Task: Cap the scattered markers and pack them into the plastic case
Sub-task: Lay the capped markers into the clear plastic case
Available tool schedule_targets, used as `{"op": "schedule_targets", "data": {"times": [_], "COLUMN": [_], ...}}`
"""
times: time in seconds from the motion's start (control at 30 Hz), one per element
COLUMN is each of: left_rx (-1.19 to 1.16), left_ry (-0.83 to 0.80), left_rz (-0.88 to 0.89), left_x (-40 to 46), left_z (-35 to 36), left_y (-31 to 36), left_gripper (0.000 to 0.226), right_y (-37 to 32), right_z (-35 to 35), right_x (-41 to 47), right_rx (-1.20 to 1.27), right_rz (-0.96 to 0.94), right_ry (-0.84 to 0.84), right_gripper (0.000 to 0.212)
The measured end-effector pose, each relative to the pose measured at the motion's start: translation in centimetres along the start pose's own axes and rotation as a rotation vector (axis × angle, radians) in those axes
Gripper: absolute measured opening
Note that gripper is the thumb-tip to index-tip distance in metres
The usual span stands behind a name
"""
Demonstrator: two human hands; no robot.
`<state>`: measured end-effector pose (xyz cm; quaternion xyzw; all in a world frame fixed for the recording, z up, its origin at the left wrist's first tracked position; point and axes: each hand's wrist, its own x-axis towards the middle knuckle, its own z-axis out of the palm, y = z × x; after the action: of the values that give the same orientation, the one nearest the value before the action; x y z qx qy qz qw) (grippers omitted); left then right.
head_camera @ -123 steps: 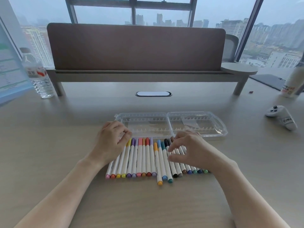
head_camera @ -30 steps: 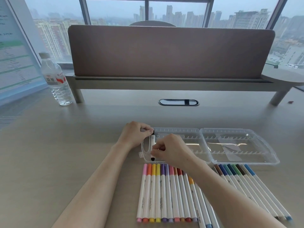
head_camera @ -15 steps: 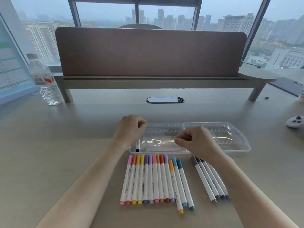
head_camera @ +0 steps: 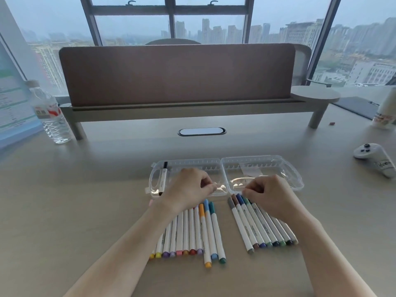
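An open clear plastic case [head_camera: 298,179] lies on the desk. One black marker [head_camera: 162,179] sits in its leftmost slot. In front of the case lie two rows of capped markers: a left row [head_camera: 192,230] and a right row [head_camera: 252,226]. My left hand [head_camera: 186,189] hovers with curled fingers over the far ends of the left row and the case's front edge, and I see nothing in it. My right hand [head_camera: 272,196] has curled fingers at the cap ends of the right row. Whether it pinches a marker is hidden.
A water bottle [head_camera: 51,116] stands at the back left beside a printed board. A desk shelf with a brown divider [head_camera: 175,76] runs across the back. A white controller [head_camera: 372,157] and a white container [head_camera: 385,112] are at the right.
The black marker now lies in the case's leftmost slot and my left hand has let it go. Both hands came toward the marker rows, the right one down onto the right row.
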<state>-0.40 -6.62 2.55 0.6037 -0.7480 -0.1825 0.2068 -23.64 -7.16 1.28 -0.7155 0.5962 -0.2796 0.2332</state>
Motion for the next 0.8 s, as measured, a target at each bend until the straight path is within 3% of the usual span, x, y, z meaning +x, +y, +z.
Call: {"op": "schedule_targets", "data": {"times": [0.13, 0.3, 0.8], "left_rx": [0.071, 0.231, 0.265], "left_ry": [-0.083, -0.051, -0.067], "left_rz": [-0.027, -0.059, -0.135], "left_x": [0.6, 1.4, 2.0], "left_z": [1.1, 2.9, 3.1], "left_y": [2.1, 3.8, 3.0], "left_gripper": [0.029, 0.05, 0.052], "right_y": [0.8, 1.2, 0.3], "right_z": [-0.8, -1.0, -0.9], "right_x": [0.0, 0.0, -0.5], "right_rx": [-0.03, -0.055, -0.1], "right_rz": [0.031, 0.05, 0.048], "right_ry": [0.023, 0.038, 0.016], "right_gripper": [0.023, 0.017, 0.017]}}
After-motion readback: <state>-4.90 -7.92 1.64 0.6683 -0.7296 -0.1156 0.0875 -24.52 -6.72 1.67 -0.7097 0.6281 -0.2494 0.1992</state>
